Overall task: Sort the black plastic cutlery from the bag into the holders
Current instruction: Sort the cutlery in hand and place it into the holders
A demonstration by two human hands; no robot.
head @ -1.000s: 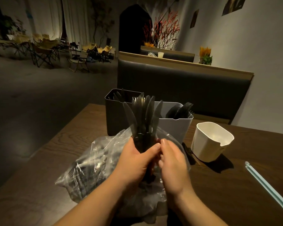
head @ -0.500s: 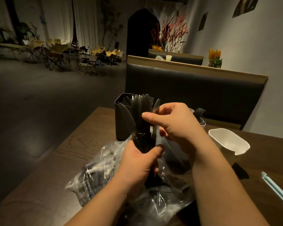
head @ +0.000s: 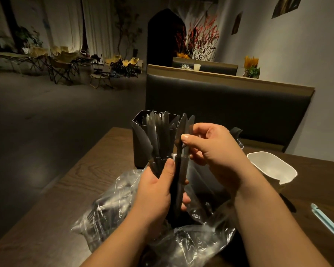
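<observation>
My left hand grips a bunch of black plastic knives by the handles, blades up, above the clear plastic bag. My right hand pinches the blades of two knives at the right side of the bunch, and they lean a little away from the rest. Behind the knives stands a dark holder with cutlery in it. A grey holder sits behind my right hand and is almost hidden; black cutlery sticks out of it. To the right stands a white holder.
The wooden table ends at its left edge, with open floor beyond. A pale blue strip lies at the far right. A dark padded bench back rises behind the table.
My right hand has risen from the handles to the blades and has drawn two knives a little apart from the bunch. My left hand keeps its grip. The camera has turned left.
</observation>
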